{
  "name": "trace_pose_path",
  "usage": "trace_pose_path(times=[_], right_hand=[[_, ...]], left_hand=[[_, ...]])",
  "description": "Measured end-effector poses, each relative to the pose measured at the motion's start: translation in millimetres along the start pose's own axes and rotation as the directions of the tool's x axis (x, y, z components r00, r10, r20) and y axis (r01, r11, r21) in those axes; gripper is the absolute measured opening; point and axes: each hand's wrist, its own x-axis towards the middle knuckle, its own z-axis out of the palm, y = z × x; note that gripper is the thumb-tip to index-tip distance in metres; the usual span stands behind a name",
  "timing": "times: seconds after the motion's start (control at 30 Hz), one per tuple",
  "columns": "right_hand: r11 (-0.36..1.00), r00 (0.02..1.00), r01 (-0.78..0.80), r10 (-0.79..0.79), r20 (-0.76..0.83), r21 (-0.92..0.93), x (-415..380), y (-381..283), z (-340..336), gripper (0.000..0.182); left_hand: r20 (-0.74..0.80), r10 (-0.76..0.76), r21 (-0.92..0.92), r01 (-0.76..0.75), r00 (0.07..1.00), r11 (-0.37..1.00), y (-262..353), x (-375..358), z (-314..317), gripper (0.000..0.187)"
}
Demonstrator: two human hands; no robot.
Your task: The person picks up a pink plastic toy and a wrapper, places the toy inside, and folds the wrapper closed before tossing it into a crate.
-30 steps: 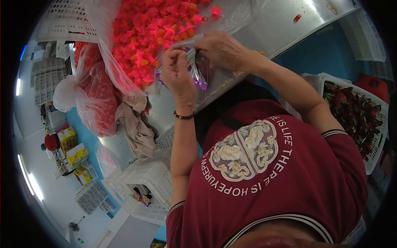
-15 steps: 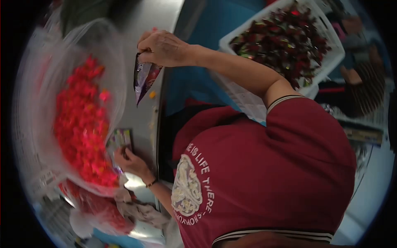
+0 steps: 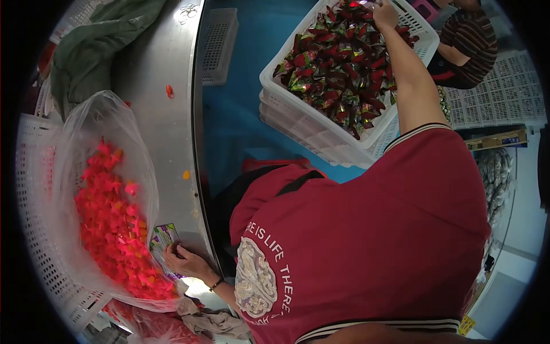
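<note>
My left hand (image 3: 188,264) rests at the table's near side with its fingers curled onto flat green-and-purple printed packets (image 3: 166,234). Beside it, a large clear plastic bag (image 3: 146,155) holds many bright pink-red small pieces (image 3: 112,212). My right arm is stretched out to the side, and my right hand (image 3: 386,16) is over a white crate (image 3: 321,135) at the top edge of the view. Its fingers are closed on a shiny purplish packet (image 3: 361,3), partly cut off by the frame. Below it, the crate is heaped with dark red and green filled packets (image 3: 338,69).
A metal table (image 3: 163,123) carries one red piece (image 3: 169,91) and an orange bit (image 3: 187,175). Dark green cloth (image 3: 83,69) lies at its far end. A white basket (image 3: 220,46) stands on the blue floor. Another person in a striped top (image 3: 472,46) is beyond the crate.
My right hand has swung from above the table, where it held a purple packet, out over the crate. My left hand stays on the flat packets. The camera view has shifted.
</note>
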Motion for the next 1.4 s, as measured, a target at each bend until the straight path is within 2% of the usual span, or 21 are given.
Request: trace_pose_path(times=[0.03, 0.07, 0.1, 0.2, 0.27, 0.3, 0.33, 0.4, 0.47, 0.5, 0.53, 0.6, 0.73, 0.87, 0.9, 0.97, 1.1, 1.17, 1.2, 1.27, 1.4], right_hand=[[0.997, 0.999, -0.053, 0.053, -0.001, -0.06, 6, 4, 12, 0.028], [0.989, 0.966, -0.116, 0.133, 0.223, -0.091, 2, 4, 19, 0.031], [0.991, 0.965, -0.107, 0.123, 0.231, -0.082, -2, 1, 28, 0.031], [0.975, 0.945, 0.046, 0.029, 0.325, -0.219, -21, -22, 43, 0.034], [0.943, 0.874, 0.171, -0.012, 0.487, -0.285, -13, -35, 47, 0.038], [0.89, 0.853, 0.324, -0.128, 0.506, -0.32, -8, -38, 58, 0.034], [0.853, 0.831, 0.34, -0.074, 0.552, -0.397, -27, -94, 14, 0.035], [0.719, 0.814, 0.537, -0.306, 0.494, -0.44, -63, -159, -25, 0.03], [0.66, 0.693, 0.696, -0.513, 0.506, -0.285, -99, -203, -29, 0.026], [0.715, 0.611, 0.697, -0.633, 0.476, 0.057, -124, -231, -35, 0.024], [0.675, 0.544, 0.626, -0.737, 0.401, 0.39, -154, -264, -46, 0.023], [0.478, 0.375, 0.434, -0.867, 0.329, 0.764, -225, -337, -82, 0.021], [0.056, 0.102, 0.304, -0.994, 0.026, 0.951, -335, -454, -112, 0.016], [-0.217, 0.221, 0.376, -0.923, -0.315, 0.901, -406, -549, -120, 0.018], [-0.225, 0.213, 0.367, -0.924, -0.317, 0.902, -418, -567, -111, 0.018], [-0.075, 0.217, 0.707, -0.923, -0.317, 0.704, -441, -590, -90, 0.019], [-0.122, 0.167, 0.703, -0.93, -0.329, 0.701, -436, -592, -80, 0.019], [-0.086, 0.308, 0.284, -0.935, -0.176, 0.955, -426, -579, -87, 0.021], [-0.082, 0.304, 0.281, -0.938, -0.17, 0.956, -423, -571, -90, 0.021], [-0.003, 0.275, 0.019, -0.961, -0.008, 1.0, -420, -556, -93, 0.022], [-0.084, 0.193, 0.201, -0.973, -0.123, 0.976, -419, -531, -96, 0.021]], left_hand=[[-0.003, -0.008, 0.005, 0.008, 1.0, 1.0, 1, -1, 1, 0.021], [-0.01, -0.004, 0.026, 0.005, 1.0, 1.0, 1, -1, 1, 0.022], [-0.019, -0.002, 0.05, 0.003, 1.0, 0.999, 2, -1, 1, 0.023], [-0.08, 0.045, 0.076, -0.039, 0.996, 0.996, 3, 1, 3, 0.024], [0.012, -0.025, 0.015, 0.025, 1.0, 1.0, 11, 6, -3, 0.024], [0.006, -0.012, 0.081, 0.012, 1.0, 0.997, 12, 8, -3, 0.023], [0.002, 0.001, 0.146, -0.002, 1.0, 0.989, 10, 12, -2, 0.022], [-0.033, -0.034, 0.148, 0.038, 0.999, 0.988, 10, 16, 0, 0.023], [-0.046, -0.057, 0.151, 0.063, 0.997, 0.987, 10, 18, 1, 0.023], [-0.04, -0.067, 0.15, 0.073, 0.997, 0.986, 10, 19, 1, 0.022], [-0.041, -0.075, 0.142, 0.08, 0.996, 0.987, 11, 20, 1, 0.021], [-0.061, -0.088, 0.155, 0.097, 0.994, 0.983, 16, 21, 0, 0.02], [-0.073, -0.13, 0.174, 0.141, 0.989, 0.975, 17, 23, 0, 0.018], [-0.056, -0.16, 0.224, 0.169, 0.986, 0.96, 15, 27, 3, 0.013], [-0.057, -0.164, 0.251, 0.173, 0.985, 0.952, 15, 28, 5, 0.011], [-0.066, -0.168, 0.274, 0.18, 0.983, 0.945, 20, 34, 7, 0.009], [-0.109, -0.076, 0.267, 0.103, 0.991, 0.958, 19, 41, 19, 0.008], [-0.128, -0.081, 0.228, 0.109, 0.988, 0.968, 16, 43, 24, 0.008], [-0.145, -0.085, 0.191, 0.113, 0.986, 0.975, 15, 42, 25, 0.008], [-0.134, -0.172, 0.099, 0.186, 0.976, 0.978, 16, 39, 20, 0.008], [-0.161, -0.381, -0.159, 0.357, 0.91, 0.92, 17, 32, 8, 0.007]])
